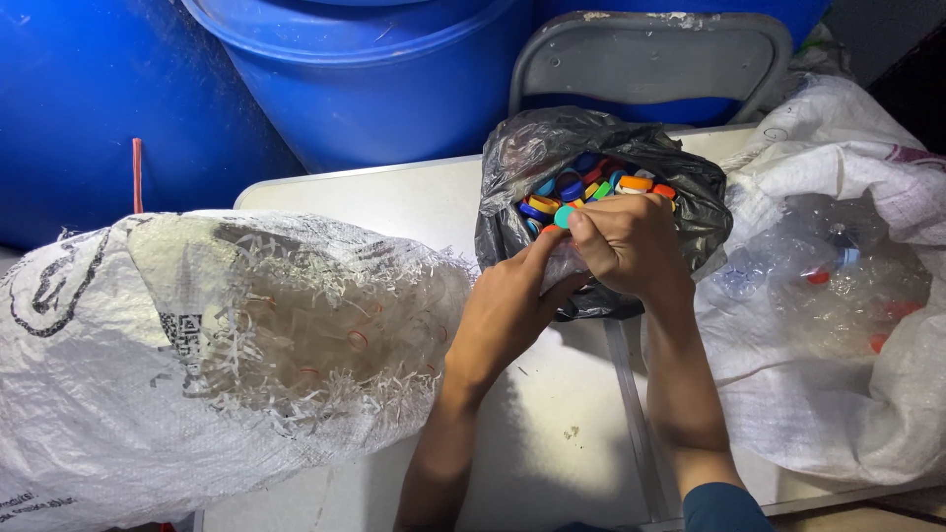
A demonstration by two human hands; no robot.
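Both hands meet over the black bag [512,158]: right hand [626,241] pinches a teal cap [564,216], left hand [512,300] grips a clear bottle [564,264], cap just twisted off.

Dim, cool light from above; soft shadows on the table [552,433], picture fairly sharp.

A pale grey-white surface [414,202] carries everything here, with a seam running down its near part. On its left lies a big white woven sack [148,394], frayed open. At the back sits a black plastic bag [601,148] full of coloured bottle caps [591,185]. Another white woven sack [838,374] of clear plastic bottles rests on the right.
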